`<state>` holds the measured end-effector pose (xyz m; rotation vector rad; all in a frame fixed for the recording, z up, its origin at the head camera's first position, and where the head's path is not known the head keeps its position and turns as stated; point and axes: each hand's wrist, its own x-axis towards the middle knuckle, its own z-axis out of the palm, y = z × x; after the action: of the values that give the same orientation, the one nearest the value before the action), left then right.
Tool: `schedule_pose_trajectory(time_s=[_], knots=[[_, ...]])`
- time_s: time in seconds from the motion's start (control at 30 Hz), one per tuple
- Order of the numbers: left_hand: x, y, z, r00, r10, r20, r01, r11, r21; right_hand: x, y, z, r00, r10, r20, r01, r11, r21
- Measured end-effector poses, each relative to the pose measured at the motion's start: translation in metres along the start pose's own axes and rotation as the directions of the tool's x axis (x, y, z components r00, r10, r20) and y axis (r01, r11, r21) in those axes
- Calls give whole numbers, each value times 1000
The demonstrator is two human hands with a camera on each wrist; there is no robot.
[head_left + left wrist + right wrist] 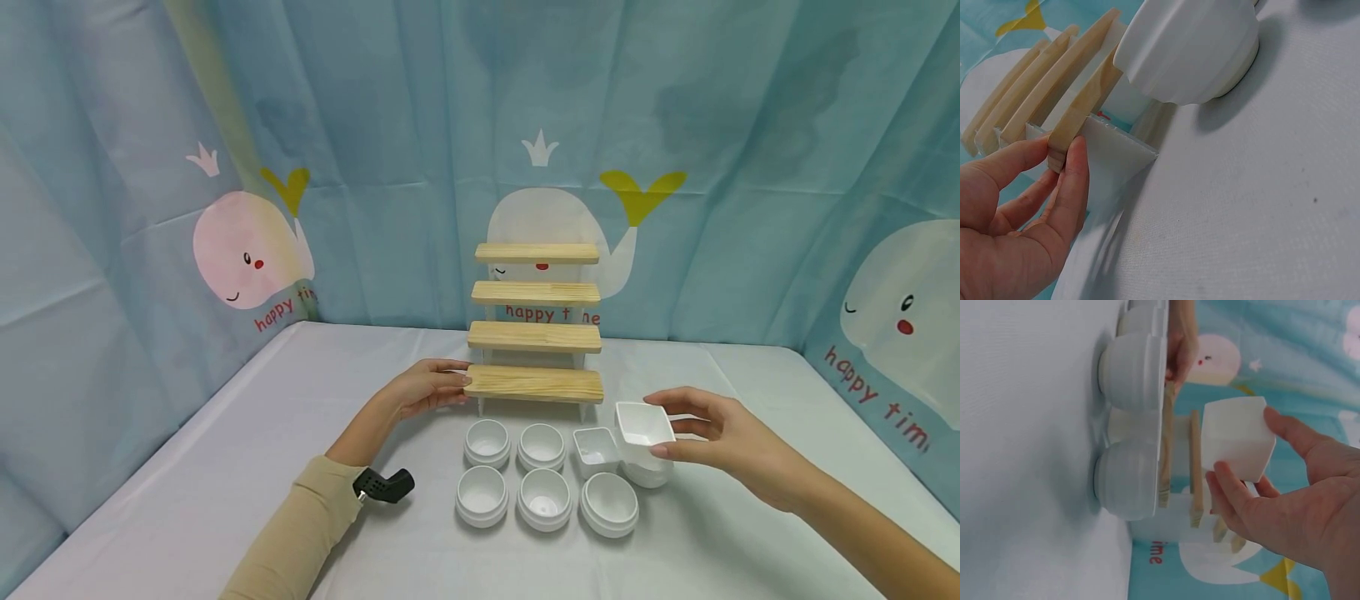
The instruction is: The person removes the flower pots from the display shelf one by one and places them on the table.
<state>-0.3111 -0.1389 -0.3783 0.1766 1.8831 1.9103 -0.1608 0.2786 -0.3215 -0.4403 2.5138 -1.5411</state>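
My right hand (738, 446) lifts a square white cup (645, 424) beside an empty four-step wooden stand (536, 321).

All four shelves are bare. Seven white cups (545, 479) sit on the table (187, 467) in front; none are shelved yet. My thumb and fingers pinch the lifted cup's sides, mouth up and tilted slightly; it has no clear long axis. My left hand (427, 387) grips the bottom shelf's (534, 383) left end.
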Motion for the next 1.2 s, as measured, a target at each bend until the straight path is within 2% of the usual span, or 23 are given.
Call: schedule_pose_trajectory(time_s=[0.37, 0.6, 0.83, 1.07, 1.2], knots=[[0, 0, 0, 1000, 0, 2, 0, 1000, -1, -14, 11, -2, 1000, -11, 12, 11, 1000, -8], [1, -1, -1, 1000, -2, 0, 2, 1000, -11, -22, 19, -6, 999, 31, 10, -31, 999, -8], [2, -2, 0, 1000, 1, -6, -1, 1000, -20, -27, 28, -9, 998, 19, 54, -21, 999, 33], [1, 0, 0, 1000, 0, -2, 0, 1000, -17, -30, 35, -10, 993, 51, 107, -58, 996, 66], [1, 0, 0, 1000, -5, -1, 5, 1000, -21, -32, 42, -9, 991, 24, 133, -37, 995, 96]])
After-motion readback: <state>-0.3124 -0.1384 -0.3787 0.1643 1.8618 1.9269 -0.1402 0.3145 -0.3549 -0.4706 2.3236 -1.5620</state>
